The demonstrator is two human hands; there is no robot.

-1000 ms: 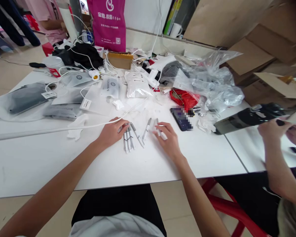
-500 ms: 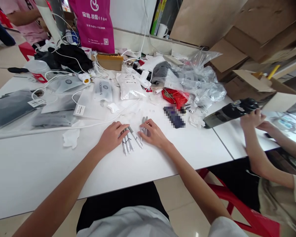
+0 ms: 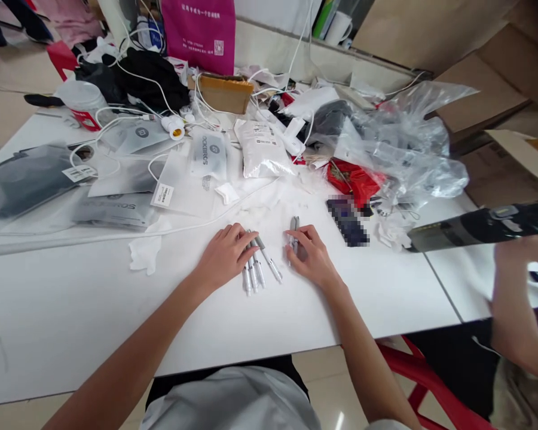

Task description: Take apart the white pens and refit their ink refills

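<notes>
Several white pens with grey grips point(image 3: 253, 272) lie side by side on the white table point(image 3: 197, 325). Over their upper ends rests my left hand point(image 3: 224, 254), thumb and fingers closed around them. One more pen point(image 3: 271, 263) slants just to the right of that group, its top near my left fingertips. Further right, my right hand point(image 3: 312, 254) pinches grey and white pens point(image 3: 295, 230) that point away from me. Its fingers partly cover them, and a gap of bare table separates the two hands.
Clear-wrapped dark packages point(image 3: 112, 209) and a white cable lie at the left. Behind are a white parcel point(image 3: 264, 149), a red bag point(image 3: 356, 182) and plastic wrap. A pixelated dark object point(image 3: 347, 221) and crumpled tissue sit right. Another person's arm holds a dark bottle point(image 3: 479, 227) at far right.
The view has shifted, so the scene sits further right. My right hand, with its pens, is now farther from my left hand and the slanted pen. The other person's hands have moved partly out of view.
</notes>
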